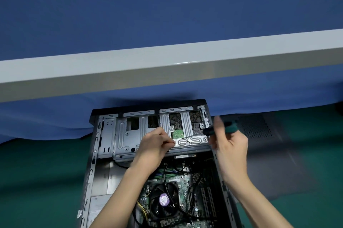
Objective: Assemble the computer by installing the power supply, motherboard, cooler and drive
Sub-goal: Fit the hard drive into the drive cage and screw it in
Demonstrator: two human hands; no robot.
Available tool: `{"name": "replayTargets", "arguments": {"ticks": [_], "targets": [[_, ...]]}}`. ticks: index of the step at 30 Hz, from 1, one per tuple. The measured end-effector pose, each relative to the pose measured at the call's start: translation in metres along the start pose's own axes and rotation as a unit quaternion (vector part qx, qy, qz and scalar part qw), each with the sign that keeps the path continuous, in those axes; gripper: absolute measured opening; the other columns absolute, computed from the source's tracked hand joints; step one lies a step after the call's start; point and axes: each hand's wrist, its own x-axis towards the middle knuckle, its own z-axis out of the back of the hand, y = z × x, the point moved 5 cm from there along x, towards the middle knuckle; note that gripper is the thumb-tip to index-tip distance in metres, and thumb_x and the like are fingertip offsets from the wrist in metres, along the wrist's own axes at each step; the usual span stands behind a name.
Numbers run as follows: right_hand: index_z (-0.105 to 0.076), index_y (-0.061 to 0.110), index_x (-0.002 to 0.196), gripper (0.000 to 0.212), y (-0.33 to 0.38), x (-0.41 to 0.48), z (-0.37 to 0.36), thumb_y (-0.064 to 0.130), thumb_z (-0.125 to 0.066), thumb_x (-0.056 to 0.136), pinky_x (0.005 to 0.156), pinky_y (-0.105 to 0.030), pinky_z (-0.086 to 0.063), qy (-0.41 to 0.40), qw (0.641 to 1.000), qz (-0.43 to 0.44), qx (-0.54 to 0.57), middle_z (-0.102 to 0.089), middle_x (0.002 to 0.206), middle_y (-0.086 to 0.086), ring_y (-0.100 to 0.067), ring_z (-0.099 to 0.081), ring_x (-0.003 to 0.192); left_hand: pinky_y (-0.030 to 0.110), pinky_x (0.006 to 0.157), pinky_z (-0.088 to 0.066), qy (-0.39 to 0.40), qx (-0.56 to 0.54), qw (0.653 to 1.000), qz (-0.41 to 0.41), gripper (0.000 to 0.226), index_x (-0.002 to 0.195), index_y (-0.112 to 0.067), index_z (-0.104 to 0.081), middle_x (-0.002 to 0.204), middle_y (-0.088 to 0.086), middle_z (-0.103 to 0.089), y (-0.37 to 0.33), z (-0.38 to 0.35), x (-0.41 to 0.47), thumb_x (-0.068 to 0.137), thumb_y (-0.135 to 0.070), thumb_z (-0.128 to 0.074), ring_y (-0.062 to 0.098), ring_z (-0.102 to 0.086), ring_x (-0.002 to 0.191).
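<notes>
- Head view looks down into an open computer case lying on its side on a green mat, with its far end against a blue cloth.
- Across the far end of the case sits a silver drive cage. Through a cut-out on its right half we see the drive mounted inside, with its green circuit board showing.
- Our left hand rests on the near edge of the cage. Its fingertips are pinched together on what looks like a small screw, though it is too tiny to be sure.
- Our right hand is blurred. It is clenched around a screwdriver with a green and black handle, held just right of the cage with the shaft pointing left over the metal.
- Nearer to us the motherboard lies in the case floor. The cooler sits on it with its black fan and purple hub label, and dark cables cross over it.
- A silver box fills the near left corner of the case.
- A dark perforated side panel lies on the mat to the right of the case.
- A pale grey bar runs across the cloth beyond.
</notes>
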Motion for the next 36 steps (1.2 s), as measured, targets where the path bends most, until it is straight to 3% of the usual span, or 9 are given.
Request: {"name": "replayTargets", "arguments": {"ticks": [5,9,12,17,23,27,29,31,36], "targets": [[-0.058,0.006,0.062,0.055,-0.014,-0.007,-0.01,0.059,-0.057,0.079,0.05,-0.028,-0.041,0.038,0.999,0.001,0.011,-0.057,0.052,-0.008,-0.013,-0.052,0.05,0.021,0.07,-0.044,-0.015,0.015,1.0,-0.011,0.012,0.074,-0.018,-0.072,0.085,-0.012,-0.058,0.002,0.001,-0.001,0.082,-0.01,-0.071,0.008,-0.055,0.078],[-0.061,0.003,0.066,0.053,-0.021,-0.008,-0.015,0.054,-0.057,0.083,0.05,-0.02,-0.039,0.06,0.998,0.012,0.008,-0.057,0.052,-0.005,-0.01,-0.051,0.05,0.037,0.077,-0.055,-0.02,-0.023,0.999,0.04,0.026,0.061,-0.01,-0.066,0.077,0.005,-0.062,0.012,0.0,-0.001,0.078,0.009,-0.066,0.02,-0.063,0.078],[-0.061,0.002,0.068,0.05,-0.022,-0.008,-0.019,0.05,-0.058,0.084,0.051,-0.017,-0.04,0.07,0.997,0.014,0.009,-0.058,0.053,-0.003,-0.008,-0.053,0.05,0.035,0.075,-0.054,-0.008,-0.094,0.993,0.074,0.025,0.066,-0.014,-0.07,0.077,0.0,-0.061,0.009,-0.002,-0.001,0.074,0.009,-0.072,0.016,-0.061,0.075],[-0.062,0.004,0.067,0.047,-0.024,-0.009,-0.02,0.047,-0.059,0.085,0.05,-0.018,-0.041,0.08,0.997,0.01,0.01,-0.059,0.053,-0.004,-0.009,-0.054,0.05,0.018,0.068,-0.045,-0.022,-0.063,0.997,0.045,0.015,0.073,-0.014,-0.072,0.076,-0.011,-0.056,0.006,-0.001,-0.002,0.077,0.0,-0.074,0.011,-0.056,0.073],[-0.057,0.01,0.062,0.044,-0.021,-0.01,-0.023,0.048,-0.059,0.085,0.052,-0.028,-0.041,0.103,0.994,0.02,-0.016,-0.055,0.054,-0.005,-0.011,-0.05,0.052,0.024,0.069,-0.048,-0.01,-0.126,0.989,0.081,0.009,0.077,-0.007,-0.072,0.078,-0.004,-0.058,0.008,-0.004,0.0,0.078,0.002,-0.073,0.015,-0.057,0.077],[-0.059,0.014,0.069,0.031,-0.007,-0.011,-0.029,0.039,-0.064,0.088,0.057,-0.038,-0.04,0.173,0.977,0.092,-0.085,-0.053,0.057,-0.004,-0.021,-0.047,0.055,0.011,0.056,-0.044,-0.001,-0.197,0.969,0.15,0.009,0.074,0.002,-0.065,0.076,0.002,-0.058,0.01,-0.003,0.0,0.079,0.009,-0.067,-0.003,-0.054,0.062],[-0.06,0.013,0.071,0.033,0.002,-0.011,-0.034,0.043,-0.063,0.086,0.057,-0.034,-0.041,0.203,0.955,0.147,-0.157,-0.051,0.054,0.001,-0.018,-0.045,0.053,0.019,0.061,-0.051,0.004,-0.205,0.967,0.153,0.011,0.074,0.004,-0.062,0.079,0.007,-0.057,0.011,-0.001,0.0,0.079,0.013,-0.063,-0.001,-0.055,0.06],[-0.055,0.017,0.064,0.037,0.009,-0.008,-0.039,0.045,-0.064,0.085,0.054,-0.027,-0.037,0.204,0.944,0.163,-0.203,-0.046,0.05,0.005,-0.015,-0.039,0.05,0.025,0.07,-0.055,0.016,-0.197,0.972,0.127,0.017,0.076,-0.002,-0.065,0.083,0.003,-0.056,0.005,0.003,0.003,0.081,0.014,-0.06,0.0,-0.055,0.064],[-0.041,0.029,0.048,0.049,0.015,0.0,-0.046,0.054,-0.066,0.082,0.049,-0.021,-0.035,0.183,0.944,0.134,-0.241,-0.049,0.045,0.002,-0.013,-0.046,0.047,0.001,0.079,-0.042,-0.008,-0.192,0.981,0.016,0.045,0.096,-0.037,-0.068,0.09,-0.022,-0.068,-0.026,0.018,-0.004,0.064,-0.007,-0.081,-0.01,-0.061,0.09]]}}
